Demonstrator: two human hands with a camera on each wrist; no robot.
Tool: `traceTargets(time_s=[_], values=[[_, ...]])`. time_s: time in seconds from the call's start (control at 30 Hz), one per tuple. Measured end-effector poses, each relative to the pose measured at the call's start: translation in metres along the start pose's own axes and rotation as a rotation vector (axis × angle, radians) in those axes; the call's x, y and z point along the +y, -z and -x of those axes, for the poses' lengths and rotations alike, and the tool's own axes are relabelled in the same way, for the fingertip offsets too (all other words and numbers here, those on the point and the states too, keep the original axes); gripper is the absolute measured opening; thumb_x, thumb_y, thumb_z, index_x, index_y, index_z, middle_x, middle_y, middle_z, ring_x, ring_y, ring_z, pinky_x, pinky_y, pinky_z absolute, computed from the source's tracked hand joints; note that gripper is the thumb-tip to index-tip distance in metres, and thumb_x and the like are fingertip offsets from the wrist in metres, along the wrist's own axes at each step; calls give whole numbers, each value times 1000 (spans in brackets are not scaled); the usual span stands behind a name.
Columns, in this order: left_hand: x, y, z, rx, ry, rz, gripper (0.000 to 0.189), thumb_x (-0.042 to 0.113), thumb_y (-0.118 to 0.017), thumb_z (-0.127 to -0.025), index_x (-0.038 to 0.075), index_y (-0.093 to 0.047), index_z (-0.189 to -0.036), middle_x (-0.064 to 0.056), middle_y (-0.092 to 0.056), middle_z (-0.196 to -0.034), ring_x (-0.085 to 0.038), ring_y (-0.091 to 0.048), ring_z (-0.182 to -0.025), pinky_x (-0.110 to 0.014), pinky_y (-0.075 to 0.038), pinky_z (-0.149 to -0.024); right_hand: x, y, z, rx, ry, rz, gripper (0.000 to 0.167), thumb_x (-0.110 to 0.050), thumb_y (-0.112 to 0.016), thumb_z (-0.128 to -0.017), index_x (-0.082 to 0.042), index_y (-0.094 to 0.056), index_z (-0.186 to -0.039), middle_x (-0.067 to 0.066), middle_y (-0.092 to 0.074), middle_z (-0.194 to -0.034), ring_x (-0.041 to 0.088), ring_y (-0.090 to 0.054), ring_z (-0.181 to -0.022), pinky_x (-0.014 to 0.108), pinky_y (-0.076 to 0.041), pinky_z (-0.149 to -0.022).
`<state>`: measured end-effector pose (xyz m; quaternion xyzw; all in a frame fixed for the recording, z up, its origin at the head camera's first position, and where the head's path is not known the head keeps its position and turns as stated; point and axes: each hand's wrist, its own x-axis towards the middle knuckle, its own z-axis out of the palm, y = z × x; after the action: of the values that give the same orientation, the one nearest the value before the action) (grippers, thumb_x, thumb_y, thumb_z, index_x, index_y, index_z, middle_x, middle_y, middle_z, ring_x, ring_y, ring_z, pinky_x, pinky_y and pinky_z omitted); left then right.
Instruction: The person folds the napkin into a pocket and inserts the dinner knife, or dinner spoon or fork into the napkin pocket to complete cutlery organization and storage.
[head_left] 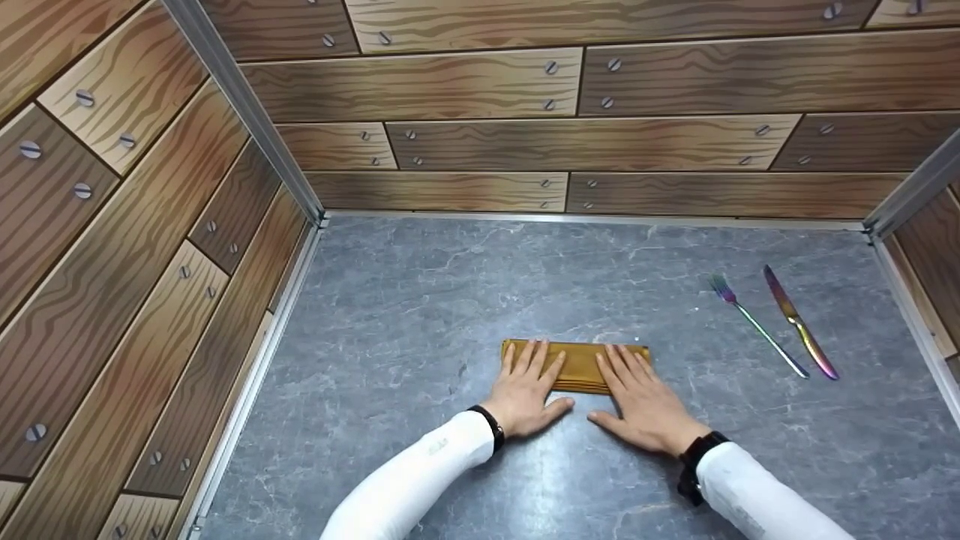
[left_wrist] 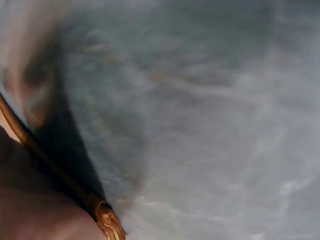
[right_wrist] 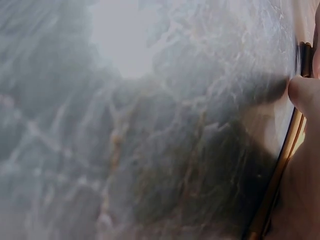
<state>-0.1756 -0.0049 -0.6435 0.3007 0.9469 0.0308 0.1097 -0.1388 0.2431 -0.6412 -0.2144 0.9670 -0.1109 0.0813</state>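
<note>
A gold-brown cloth, folded into a flat layered strip, lies on the grey marbled table. Flat across its left part rests my left hand, fingers straight and pointing away from me. My right hand lies the same way over the right part, and both thumbs stretch inward below the near edge. In the left wrist view the cloth's folded edge shows beside the blurred hand. The right wrist view catches the cloth's edge along the fingers.
To the right lie a rainbow-coloured fork and a matching knife, side by side and slanted. Wood-plank-patterned walls with metal trim close in the table at the back, left and right.
</note>
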Motion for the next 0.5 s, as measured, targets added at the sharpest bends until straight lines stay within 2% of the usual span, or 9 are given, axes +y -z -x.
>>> traceTargets(time_s=[0.13, 0.3, 0.5], values=[[-4, -1, 3, 20, 26, 0, 84, 72, -21, -98, 20, -7, -162, -13, -4, -168, -32, -1, -156, -57, -1, -124, -1, -2, -1, 5, -17, -9, 93, -67, -46, -96, -7, -14, -160, 17, -7, -168, 36, -6, -155, 54, -9, -125], [-9, -4, 5, 10, 66, -8, 82, 71, -20, -99, 22, -4, -162, -11, -2, -169, -30, 1, -156, -54, 0, -125, -1, -4, 0, 20, -50, -4, 94, -68, -44, -96, -4, -15, -159, 20, -7, -167, 38, -5, -154, 56, -6, -124], [-10, -4, 8, 40, 64, -64, 81, 71, -19, -99, 21, -6, -162, -12, -6, -169, -32, -3, -156, -50, -3, -126, 0, -5, 1, 62, -84, -9, 95, -68, -44, -96, -2, -18, -159, 25, -8, -165, 41, -4, -154, 56, -4, -124]])
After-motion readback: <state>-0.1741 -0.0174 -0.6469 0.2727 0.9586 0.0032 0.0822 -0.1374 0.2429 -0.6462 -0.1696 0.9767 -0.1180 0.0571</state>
